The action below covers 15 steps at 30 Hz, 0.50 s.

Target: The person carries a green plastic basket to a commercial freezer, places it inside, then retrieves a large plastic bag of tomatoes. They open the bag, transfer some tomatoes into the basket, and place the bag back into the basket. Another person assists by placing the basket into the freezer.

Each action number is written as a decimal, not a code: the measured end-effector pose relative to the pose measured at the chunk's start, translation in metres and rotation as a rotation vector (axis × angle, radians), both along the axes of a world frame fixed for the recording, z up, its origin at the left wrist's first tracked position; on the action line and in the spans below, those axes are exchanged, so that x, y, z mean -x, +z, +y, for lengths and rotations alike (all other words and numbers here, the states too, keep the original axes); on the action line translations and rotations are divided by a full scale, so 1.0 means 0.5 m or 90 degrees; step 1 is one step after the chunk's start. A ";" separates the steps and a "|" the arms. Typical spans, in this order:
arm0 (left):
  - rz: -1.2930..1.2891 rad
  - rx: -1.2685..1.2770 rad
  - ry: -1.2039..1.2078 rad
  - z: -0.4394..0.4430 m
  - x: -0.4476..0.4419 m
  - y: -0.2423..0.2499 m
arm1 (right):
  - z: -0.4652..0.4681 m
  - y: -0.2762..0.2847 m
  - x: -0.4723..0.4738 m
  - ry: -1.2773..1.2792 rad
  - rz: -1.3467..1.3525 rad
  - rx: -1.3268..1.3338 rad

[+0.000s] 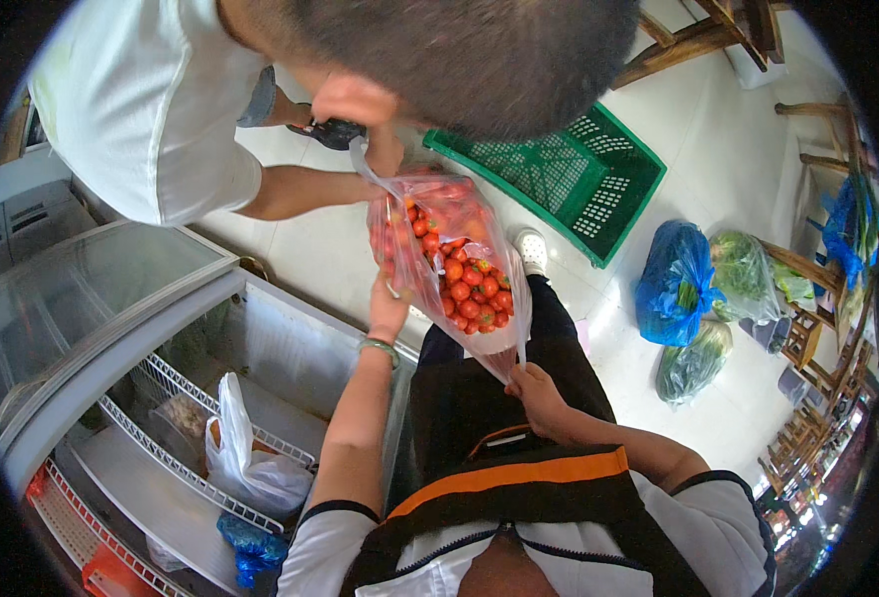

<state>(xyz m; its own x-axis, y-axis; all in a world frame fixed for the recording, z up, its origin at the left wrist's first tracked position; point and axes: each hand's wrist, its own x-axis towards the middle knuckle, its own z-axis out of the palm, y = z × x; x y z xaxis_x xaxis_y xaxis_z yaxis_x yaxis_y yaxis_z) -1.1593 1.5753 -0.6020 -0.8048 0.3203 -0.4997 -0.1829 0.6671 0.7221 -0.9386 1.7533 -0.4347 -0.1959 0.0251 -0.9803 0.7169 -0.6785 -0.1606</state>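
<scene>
A clear plastic bag [447,194] full of small red tomatoes [476,291] hangs between me and a person facing me. My right hand [535,392] grips a gathered edge of the bag, pulled towards my waist. At the bag's left side is my left hand [391,302], its fingers blurred and partly hidden against the plastic; a green bangle [379,351] circles that wrist. The other person's hands [383,160] hold the far end of the bag, where the plastic is bunched. Some tomatoes show uncovered through the bag's opening.
Left of me stands an open chest freezer [290,321] with wire baskets and a white plastic bag [245,448]. A green plastic crate [596,186] sits on the floor beyond. Blue [674,283] and clear bags of leafy vegetables [697,362] lie at right, near wooden stools [805,339].
</scene>
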 end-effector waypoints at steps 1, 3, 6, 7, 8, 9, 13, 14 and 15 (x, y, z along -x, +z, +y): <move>-0.012 -0.067 -0.019 0.022 -0.023 0.012 | -0.009 -0.002 0.002 0.001 -0.019 -0.010; -0.362 -0.109 0.128 0.067 -0.072 0.036 | -0.024 -0.005 0.002 0.017 -0.029 -0.028; -0.382 -0.084 0.099 0.140 -0.219 0.073 | -0.034 -0.007 -0.002 0.100 0.000 -0.053; -0.299 -0.086 0.003 0.156 -0.251 0.074 | -0.032 -0.008 -0.005 0.109 0.034 -0.074; -0.305 -0.129 -0.055 0.171 -0.282 0.073 | -0.028 -0.007 -0.007 0.112 0.057 -0.080; -0.379 -0.181 -0.123 0.166 -0.312 0.084 | -0.027 -0.003 -0.009 0.120 0.032 -0.077; -0.474 -0.173 -0.062 0.126 -0.366 0.164 | -0.018 0.025 -0.009 0.057 0.226 -0.117; -0.418 -0.211 -0.132 0.114 -0.351 0.191 | -0.012 0.042 -0.012 0.028 0.322 -0.072; -0.370 -0.213 -0.211 0.105 -0.335 0.225 | -0.013 0.058 -0.005 0.045 0.356 -0.073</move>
